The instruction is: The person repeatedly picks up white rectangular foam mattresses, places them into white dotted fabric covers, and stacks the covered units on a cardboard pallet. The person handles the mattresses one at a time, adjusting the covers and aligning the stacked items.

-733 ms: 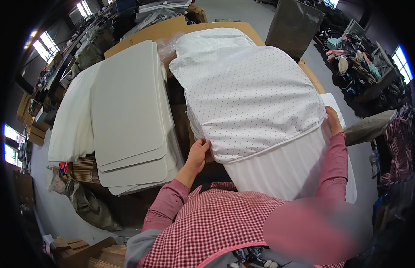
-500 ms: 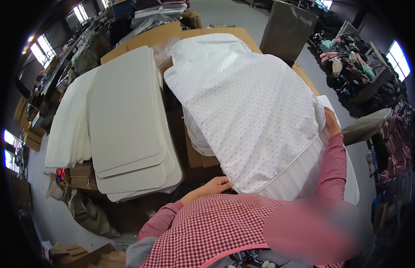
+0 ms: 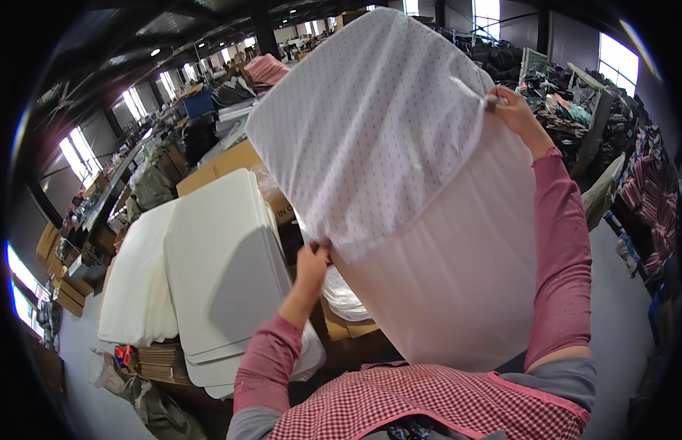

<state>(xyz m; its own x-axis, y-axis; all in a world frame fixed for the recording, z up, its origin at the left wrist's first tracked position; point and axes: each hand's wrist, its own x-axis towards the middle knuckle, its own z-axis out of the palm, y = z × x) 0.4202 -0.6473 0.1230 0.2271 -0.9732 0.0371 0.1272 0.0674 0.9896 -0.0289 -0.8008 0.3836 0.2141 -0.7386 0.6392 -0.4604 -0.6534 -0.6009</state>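
A white cloth cover with small dark dots (image 3: 370, 132) is raised in front of me, tilted up, over the far part of a plain white rounded panel (image 3: 451, 293). My left hand (image 3: 311, 270) is closed on the cover's edge at its near left corner. Higher up, on the right side, my right hand (image 3: 518, 117) pinches the same edge. From under the cover the plain panel runs down toward my apron. Whether the panel is stiff or soft I cannot tell.
Left of the cover lies a stack of pale rounded boards (image 3: 216, 257), beside a pile of white sheets (image 3: 135, 286). A cardboard box (image 3: 227, 167) stands behind them. White folded pieces (image 3: 344, 293) lie under the raised cover. Red-handled scissors (image 3: 123, 356) are below the sheets.
Both hands have lifted the cover and panel off the pile and tilted them up. My left hand moved up and left, my right hand higher. The view has tipped upward.
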